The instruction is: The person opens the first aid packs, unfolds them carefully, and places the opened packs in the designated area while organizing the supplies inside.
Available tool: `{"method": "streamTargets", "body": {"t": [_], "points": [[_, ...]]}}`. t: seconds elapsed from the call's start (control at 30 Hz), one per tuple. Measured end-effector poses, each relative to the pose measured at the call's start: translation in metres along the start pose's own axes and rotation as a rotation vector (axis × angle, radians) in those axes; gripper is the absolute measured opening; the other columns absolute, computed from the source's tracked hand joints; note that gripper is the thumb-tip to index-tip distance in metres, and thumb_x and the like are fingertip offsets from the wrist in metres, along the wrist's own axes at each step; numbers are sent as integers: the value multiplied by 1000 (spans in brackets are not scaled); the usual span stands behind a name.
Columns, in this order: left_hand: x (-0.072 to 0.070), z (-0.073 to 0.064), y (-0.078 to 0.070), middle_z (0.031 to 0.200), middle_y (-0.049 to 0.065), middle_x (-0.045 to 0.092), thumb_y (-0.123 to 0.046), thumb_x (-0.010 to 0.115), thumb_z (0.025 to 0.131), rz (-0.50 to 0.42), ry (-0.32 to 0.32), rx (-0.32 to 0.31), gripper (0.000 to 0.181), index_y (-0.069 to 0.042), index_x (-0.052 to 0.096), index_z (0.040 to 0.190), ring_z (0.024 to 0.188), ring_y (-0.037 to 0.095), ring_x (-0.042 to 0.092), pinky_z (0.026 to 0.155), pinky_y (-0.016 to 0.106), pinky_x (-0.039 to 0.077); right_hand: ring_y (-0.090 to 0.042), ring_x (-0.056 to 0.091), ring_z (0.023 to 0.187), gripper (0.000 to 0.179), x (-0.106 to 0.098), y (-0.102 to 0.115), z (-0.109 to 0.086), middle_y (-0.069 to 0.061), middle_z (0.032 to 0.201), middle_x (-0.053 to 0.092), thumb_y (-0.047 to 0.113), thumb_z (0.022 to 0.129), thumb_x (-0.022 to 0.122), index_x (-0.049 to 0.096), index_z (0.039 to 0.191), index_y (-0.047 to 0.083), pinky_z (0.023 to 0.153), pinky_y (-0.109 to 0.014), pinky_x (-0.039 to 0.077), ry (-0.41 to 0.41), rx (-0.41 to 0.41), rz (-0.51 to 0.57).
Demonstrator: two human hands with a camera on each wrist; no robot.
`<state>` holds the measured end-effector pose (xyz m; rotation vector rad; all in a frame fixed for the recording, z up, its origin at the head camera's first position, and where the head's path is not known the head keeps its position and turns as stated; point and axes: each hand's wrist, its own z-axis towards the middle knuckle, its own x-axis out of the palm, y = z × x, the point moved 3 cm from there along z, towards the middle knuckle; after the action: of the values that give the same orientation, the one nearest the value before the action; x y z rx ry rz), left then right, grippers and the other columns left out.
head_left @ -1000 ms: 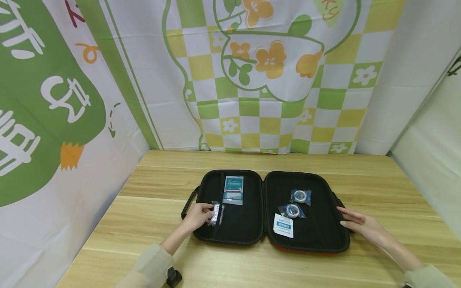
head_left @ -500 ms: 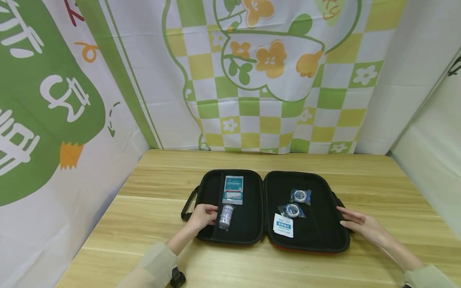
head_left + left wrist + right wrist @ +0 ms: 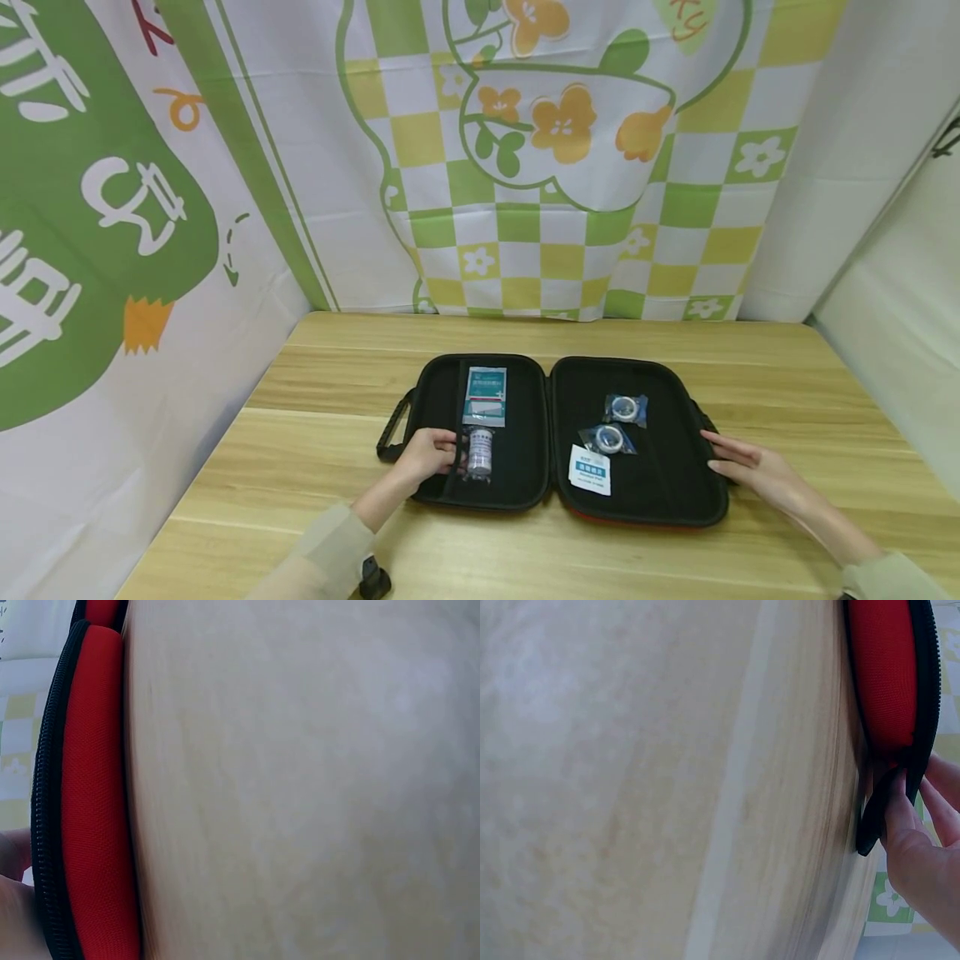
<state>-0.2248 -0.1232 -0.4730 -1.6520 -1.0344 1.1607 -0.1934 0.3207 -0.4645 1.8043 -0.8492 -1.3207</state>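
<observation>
A black-lined case with a red shell [image 3: 94, 780] lies unfolded flat on the table. In its left half, my left hand [image 3: 423, 457] has its fingertips under the black elastic strap [image 3: 461, 400], holding the left edge of a plastic-wrapped bandage roll [image 3: 480, 454]. Above the roll a teal-and-white packet [image 3: 486, 397] is tucked partly beside the strap. My right hand [image 3: 757, 475] grips the rim of the case's right half; the right wrist view shows thumb and fingers pinching it by the black tab [image 3: 877, 814]. Most of the left hand is hidden in the left wrist view.
Two wrapped tape rolls [image 3: 609, 439] and white alcohol pad packets [image 3: 590, 470] lie in the right half. A carry handle [image 3: 393, 427] sticks out at the case's left side. Wooden table [image 3: 337, 367] surrounds the case, with a patterned curtain [image 3: 540, 250] behind.
The bandage roll has shifted right from beneath the strap and now stands straighter, right of it. My left hand has followed slightly rightward. The right hand stays on the rim.
</observation>
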Motion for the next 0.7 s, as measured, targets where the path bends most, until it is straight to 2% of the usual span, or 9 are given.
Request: {"method": "streamTargets", "body": {"t": [0.23,0.33,0.4,0.47,0.5,0.57,0.63,0.7], "points": [[-1,0,0,82,20,64,14,48,78,-22,22,-4,28,18,53,105,67,16,63,60,32,53,21,38,92,61,-1,1,0,-30,132,33,28,87,55,31,135,-2,75,-14,43,1,-10,-23],[-4,-1,0,85,22,64,11,46,81,-34,13,-16,29,19,50,108,67,19,63,62,34,53,-2,50,105,61,-2,5,0,-31,130,35,28,88,54,32,134,-4,79,-26,47,16,-12,-87],[-8,-1,0,84,21,63,9,45,82,-37,3,-16,30,19,49,109,66,19,62,62,34,53,-25,49,112,61,-3,9,1,-32,128,37,29,88,54,33,133,-5,81,-36,47,29,-13,-141],[-11,-3,-1,83,20,62,8,43,83,-42,3,2,30,20,48,110,66,18,61,62,35,53,-43,41,114,60,-4,14,2,-34,125,40,28,87,55,35,132,-6,81,-42,46,41,-28,-189],[-13,-4,-2,82,19,62,8,43,83,-38,5,16,30,20,48,110,66,18,60,62,35,53,-43,42,112,59,-5,16,3,-34,123,41,27,86,56,37,130,-7,79,-40,47,40,-41,-212],[-16,-5,-6,81,20,61,8,42,83,-32,11,53,30,22,47,109,66,21,61,62,35,53,-42,50,104,55,-6,21,5,-37,117,44,20,85,58,41,126,-12,74,-35,49,42,-115,-244],[-20,-7,-10,81,22,60,9,42,83,2,-1,96,29,22,47,109,68,25,62,62,34,53,-32,59,91,49,-7,27,8,-39,110,48,10,83,60,43,119,-17,65,-28,51,29,-213,-267],[-24,-9,-14,81,23,60,9,45,82,51,-40,135,27,20,49,107,69,28,62,61,33,53,-18,63,78,43,-8,34,9,-39,104,51,2,80,60,46,114,-20,57,-23,49,0,-295,-294]]}}
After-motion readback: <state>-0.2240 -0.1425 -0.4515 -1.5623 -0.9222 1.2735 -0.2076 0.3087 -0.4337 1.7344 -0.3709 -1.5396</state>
